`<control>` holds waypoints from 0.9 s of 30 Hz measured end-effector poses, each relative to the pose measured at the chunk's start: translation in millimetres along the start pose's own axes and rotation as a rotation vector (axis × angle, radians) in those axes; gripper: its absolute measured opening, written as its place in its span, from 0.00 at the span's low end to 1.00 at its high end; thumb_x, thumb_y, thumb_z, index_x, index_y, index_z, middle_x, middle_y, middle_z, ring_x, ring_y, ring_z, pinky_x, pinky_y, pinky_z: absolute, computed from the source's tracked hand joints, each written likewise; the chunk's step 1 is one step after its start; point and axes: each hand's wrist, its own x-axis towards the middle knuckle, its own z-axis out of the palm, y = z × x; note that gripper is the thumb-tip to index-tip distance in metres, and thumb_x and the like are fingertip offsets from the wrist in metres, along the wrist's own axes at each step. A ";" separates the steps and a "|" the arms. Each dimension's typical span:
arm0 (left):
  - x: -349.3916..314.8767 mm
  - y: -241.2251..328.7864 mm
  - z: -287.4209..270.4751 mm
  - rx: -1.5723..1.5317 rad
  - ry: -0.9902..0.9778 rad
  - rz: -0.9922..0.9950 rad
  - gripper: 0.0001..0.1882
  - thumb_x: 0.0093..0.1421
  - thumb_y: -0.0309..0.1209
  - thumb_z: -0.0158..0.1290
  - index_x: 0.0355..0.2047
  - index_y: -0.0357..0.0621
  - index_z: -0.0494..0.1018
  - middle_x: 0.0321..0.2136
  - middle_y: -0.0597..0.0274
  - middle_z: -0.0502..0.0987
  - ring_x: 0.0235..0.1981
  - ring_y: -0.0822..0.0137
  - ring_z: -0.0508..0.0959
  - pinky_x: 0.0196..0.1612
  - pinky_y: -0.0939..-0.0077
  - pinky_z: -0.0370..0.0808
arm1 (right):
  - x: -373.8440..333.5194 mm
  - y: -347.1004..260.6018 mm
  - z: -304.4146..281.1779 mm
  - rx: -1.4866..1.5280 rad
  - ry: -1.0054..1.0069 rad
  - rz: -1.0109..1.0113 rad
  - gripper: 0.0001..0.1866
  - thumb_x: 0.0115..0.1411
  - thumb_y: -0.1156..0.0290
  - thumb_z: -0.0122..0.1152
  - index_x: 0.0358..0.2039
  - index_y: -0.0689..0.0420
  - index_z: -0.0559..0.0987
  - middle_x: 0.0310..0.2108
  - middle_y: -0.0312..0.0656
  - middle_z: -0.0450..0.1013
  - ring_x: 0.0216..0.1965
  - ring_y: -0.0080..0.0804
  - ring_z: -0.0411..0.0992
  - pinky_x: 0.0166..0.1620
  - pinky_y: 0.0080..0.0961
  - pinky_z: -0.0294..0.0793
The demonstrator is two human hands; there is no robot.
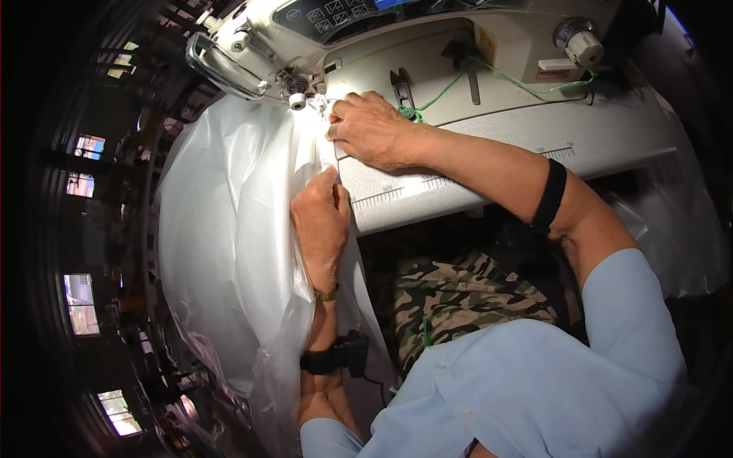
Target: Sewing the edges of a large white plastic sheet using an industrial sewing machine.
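Observation:
A large sheet of translucent white plastic-like material drapes over the left end of the sewing machine and hangs down past its edge. With fingers closed, my left hand pinches the sheet's edge near the front of the machine bed. My right hand is farther up, fingers bent and pressed together on the same edge, close beside the needle area. Bright lamp light washes out the stitching spot, and the needle itself is hard to make out.
Small thread snips stand on the machine bed, which carries a printed ruler. Green thread runs across behind my right hand. A metal lever juts out at the machine's left. More clear plastic hangs at the right.

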 end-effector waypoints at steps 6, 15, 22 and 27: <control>20.5 -11.3 10.9 -0.012 0.071 0.070 0.11 0.55 0.21 0.54 0.39 0.33 0.78 0.25 0.44 0.77 0.26 0.49 0.79 0.33 0.61 0.74 | -1.1 0.0 -0.5 -0.092 -0.001 -0.019 0.18 0.67 0.62 0.48 0.48 0.55 0.81 0.49 0.46 0.72 0.54 0.40 0.67 0.58 0.38 0.64; 44.5 -17.5 17.7 0.051 0.119 0.013 0.11 0.55 0.23 0.54 0.39 0.34 0.80 0.25 0.43 0.79 0.26 0.51 0.80 0.35 0.62 0.75 | 0.2 -0.1 3.5 -0.061 0.037 -0.036 0.17 0.66 0.63 0.48 0.47 0.58 0.80 0.49 0.50 0.71 0.53 0.43 0.67 0.58 0.40 0.62; 50.1 -18.9 19.2 0.037 0.149 -0.046 0.12 0.56 0.24 0.54 0.39 0.35 0.81 0.26 0.43 0.79 0.27 0.51 0.81 0.36 0.62 0.76 | 0.6 -3.0 -1.6 -0.050 -0.032 -0.034 0.17 0.66 0.62 0.49 0.45 0.57 0.82 0.49 0.50 0.71 0.54 0.43 0.66 0.59 0.40 0.61; 52.3 -13.8 19.5 0.055 0.152 -0.026 0.06 0.56 0.22 0.53 0.32 0.33 0.78 0.24 0.42 0.77 0.28 0.46 0.79 0.35 0.57 0.74 | 0.3 -3.0 -0.7 0.041 0.003 0.023 0.18 0.66 0.62 0.48 0.46 0.57 0.82 0.51 0.49 0.71 0.55 0.42 0.66 0.60 0.40 0.60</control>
